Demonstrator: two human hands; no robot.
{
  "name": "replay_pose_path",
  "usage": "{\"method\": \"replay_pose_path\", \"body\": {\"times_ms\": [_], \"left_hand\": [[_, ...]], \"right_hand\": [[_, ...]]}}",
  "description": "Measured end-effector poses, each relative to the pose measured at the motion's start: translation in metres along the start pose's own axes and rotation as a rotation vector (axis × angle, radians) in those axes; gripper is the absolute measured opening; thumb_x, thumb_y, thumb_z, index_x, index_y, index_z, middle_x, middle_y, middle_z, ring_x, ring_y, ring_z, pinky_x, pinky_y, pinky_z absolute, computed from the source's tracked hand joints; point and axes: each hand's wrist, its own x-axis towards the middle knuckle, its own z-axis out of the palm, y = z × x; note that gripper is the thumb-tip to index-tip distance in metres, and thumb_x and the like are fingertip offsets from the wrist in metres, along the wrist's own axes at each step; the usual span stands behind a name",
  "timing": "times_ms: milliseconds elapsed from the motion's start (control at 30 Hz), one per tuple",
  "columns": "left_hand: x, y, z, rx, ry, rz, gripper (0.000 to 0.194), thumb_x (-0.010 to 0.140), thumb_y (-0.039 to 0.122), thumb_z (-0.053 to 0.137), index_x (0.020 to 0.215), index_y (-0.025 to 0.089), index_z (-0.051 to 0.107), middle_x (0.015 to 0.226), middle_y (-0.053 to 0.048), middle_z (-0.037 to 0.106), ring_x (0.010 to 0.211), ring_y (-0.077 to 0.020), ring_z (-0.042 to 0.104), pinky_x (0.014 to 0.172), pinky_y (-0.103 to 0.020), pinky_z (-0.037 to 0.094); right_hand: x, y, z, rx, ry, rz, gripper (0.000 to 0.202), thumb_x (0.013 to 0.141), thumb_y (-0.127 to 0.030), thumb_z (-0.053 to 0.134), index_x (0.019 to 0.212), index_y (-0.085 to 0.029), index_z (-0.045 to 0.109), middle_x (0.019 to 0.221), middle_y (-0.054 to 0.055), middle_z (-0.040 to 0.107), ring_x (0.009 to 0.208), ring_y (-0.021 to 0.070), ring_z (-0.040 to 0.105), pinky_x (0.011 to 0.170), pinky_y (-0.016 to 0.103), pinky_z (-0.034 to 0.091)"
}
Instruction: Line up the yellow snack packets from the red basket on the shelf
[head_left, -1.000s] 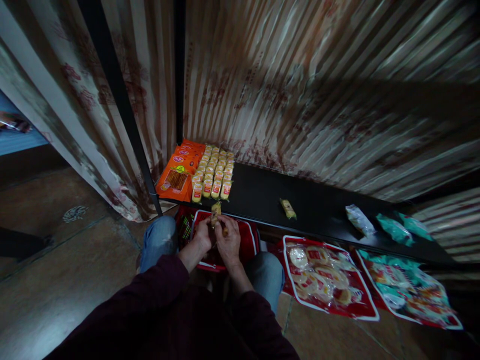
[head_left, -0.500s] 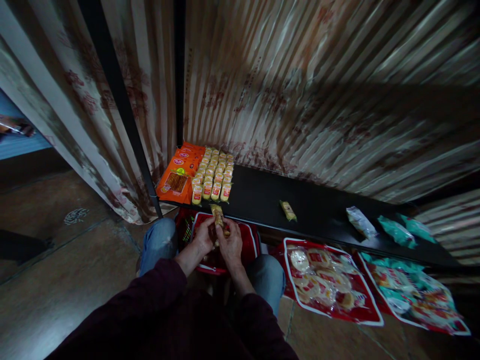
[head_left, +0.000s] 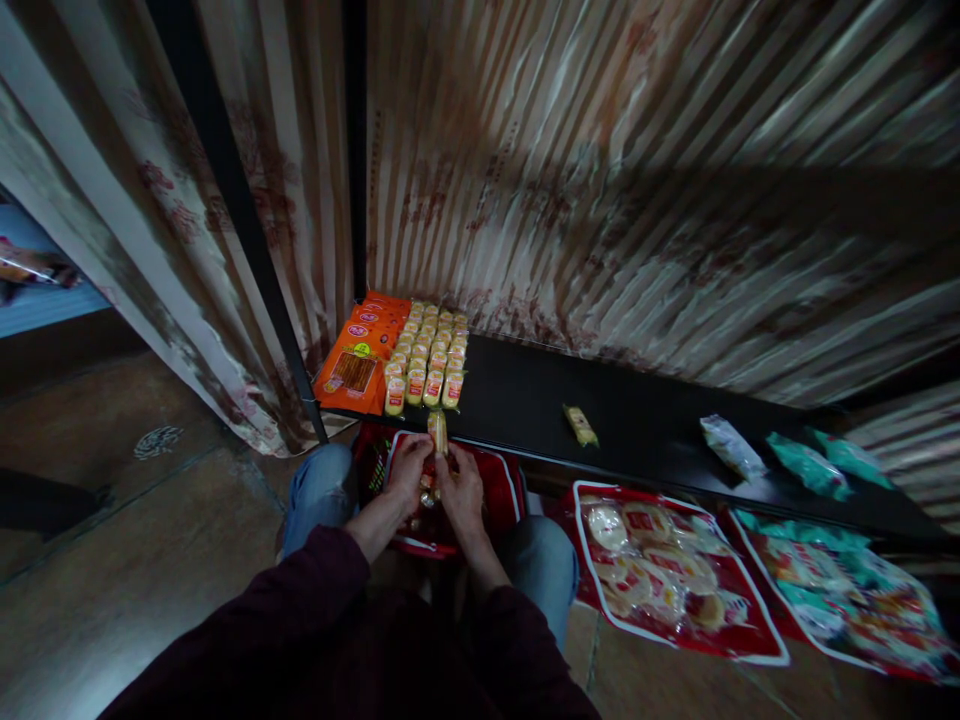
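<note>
Between both hands, at the shelf's front edge, is a small snack cake in a clear yellowish wrapper (head_left: 437, 430). My left hand (head_left: 409, 474) pinches its lower left side, and my right hand (head_left: 460, 488) grips the lower right. Both hands are over a red basket with a white rim (head_left: 504, 470), in which a few wrapped pieces show between my wrists. Just beyond the held cake, rows of similar yellow packaged cakes (head_left: 424, 345) stand on the black shelf (head_left: 517, 385). Flat orange snack bags (head_left: 356, 360) lie left of those rows.
One more yellow packet (head_left: 580, 425) lies mid-shelf. A pale packet (head_left: 733, 447) and teal packets (head_left: 810, 465) lie farther right. Red baskets of round packaged food (head_left: 660, 560) and teal packages (head_left: 847, 590) stand below. A dark post (head_left: 247, 220) rises at left, with curtains behind.
The snack cake has turned in my hands, from its wrapper showing crumpled to an upright pose with a smoother face. My fingers have shifted lower on it, and the view has moved slightly.
</note>
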Motion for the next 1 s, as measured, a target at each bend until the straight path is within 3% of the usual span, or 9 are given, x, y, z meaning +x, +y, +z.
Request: {"method": "replay_pose_path", "body": {"times_ms": [200, 367, 567, 767, 1000], "left_hand": [[0.003, -0.002, 0.003, 0.2, -0.001, 0.118, 0.01, 0.066, 0.021, 0.063, 0.075, 0.019, 0.065, 0.081, -0.001, 0.065, 0.08, -0.0139, 0.059, 0.08, -0.027, 0.045], [0.005, -0.001, 0.004, 0.4, 0.014, 0.227, 0.017, 0.071, 0.014, 0.058, 0.084, 0.02, 0.066, 0.09, -0.002, 0.066, 0.087, -0.0141, 0.059, 0.086, -0.027, 0.044], [0.009, 0.001, 0.001, 0.54, 0.038, 0.363, 0.025, 0.074, 0.01, 0.056, 0.093, 0.023, 0.066, 0.103, -0.004, 0.065, 0.101, -0.0174, 0.057, 0.099, -0.034, 0.04], [0.015, 0.012, -0.001, 0.681, 0.0, 0.536, 0.034, 0.074, 0.007, 0.052, 0.101, 0.022, 0.065, 0.119, -0.007, 0.061, 0.115, -0.0204, 0.053, 0.107, -0.039, 0.036], [0.027, 0.021, -0.003, 0.804, -0.001, 0.6, 0.04, 0.073, 0.005, 0.049, 0.109, 0.018, 0.063, 0.125, -0.01, 0.058, 0.124, -0.0229, 0.049, 0.112, -0.041, 0.033]], "right_hand": [[0.007, 0.0, 0.001, 0.052, -0.036, 0.07, 0.044, 0.086, -0.039, 0.042, 0.119, -0.015, 0.058, 0.114, 0.013, 0.067, 0.103, 0.024, 0.064, 0.092, 0.039, 0.048], [0.017, -0.001, 0.002, 0.039, -0.064, 0.091, 0.041, 0.087, -0.038, 0.042, 0.119, -0.017, 0.059, 0.113, 0.011, 0.068, 0.102, 0.0231, 0.064, 0.092, 0.038, 0.048], [0.028, 0.002, 0.011, 0.053, -0.024, 0.028, 0.041, 0.086, -0.041, 0.048, 0.116, -0.015, 0.062, 0.115, 0.014, 0.066, 0.104, 0.0245, 0.061, 0.093, 0.04, 0.046], [0.046, -0.002, 0.028, 0.101, -0.01, -0.023, 0.038, 0.085, -0.034, 0.05, 0.115, -0.014, 0.063, 0.104, 0.013, 0.068, 0.09, 0.0214, 0.063, 0.084, 0.035, 0.048], [0.065, -0.009, 0.042, 0.055, -0.021, -0.037, 0.037, 0.085, -0.034, 0.048, 0.111, -0.013, 0.063, 0.1, 0.013, 0.068, 0.088, 0.0214, 0.062, 0.083, 0.034, 0.048]]}}
